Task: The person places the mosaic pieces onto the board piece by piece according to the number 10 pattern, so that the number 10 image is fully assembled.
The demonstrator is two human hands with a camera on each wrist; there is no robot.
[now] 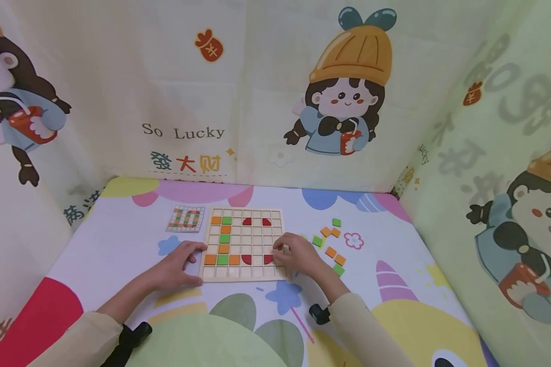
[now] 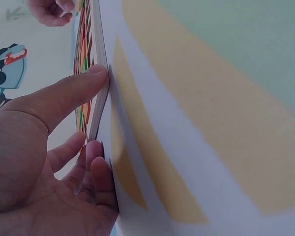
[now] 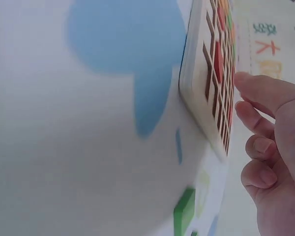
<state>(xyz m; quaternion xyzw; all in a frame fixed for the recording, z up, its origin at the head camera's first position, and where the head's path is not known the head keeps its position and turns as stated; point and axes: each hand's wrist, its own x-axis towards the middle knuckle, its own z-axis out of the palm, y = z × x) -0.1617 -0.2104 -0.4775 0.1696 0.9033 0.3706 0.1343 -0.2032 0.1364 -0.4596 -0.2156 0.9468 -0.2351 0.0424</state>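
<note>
A pale wooden grid board point(image 1: 242, 276) lies on the table. Orange and green squares make an upright column on its left side, and red quarter-round pieces point(image 1: 246, 259) sit toward its right. My left hand point(image 1: 180, 266) touches the board's left edge, with the thumb point(image 2: 81, 93) against the near-left corner. Over the right part of the grid is my right hand point(image 1: 298, 253), thumb and forefinger close together at the cells. In the right wrist view its fingertips point(image 3: 243, 78) show near the board's face; I cannot tell whether they hold a small piece.
Several loose orange and green squares point(image 1: 330, 252) lie right of the board. A printed pattern card point(image 1: 170, 227) with a "10" on a grid lies to its left. Behind the table hangs a patterned curtain point(image 1: 257, 102), and more curtain stands at both sides.
</note>
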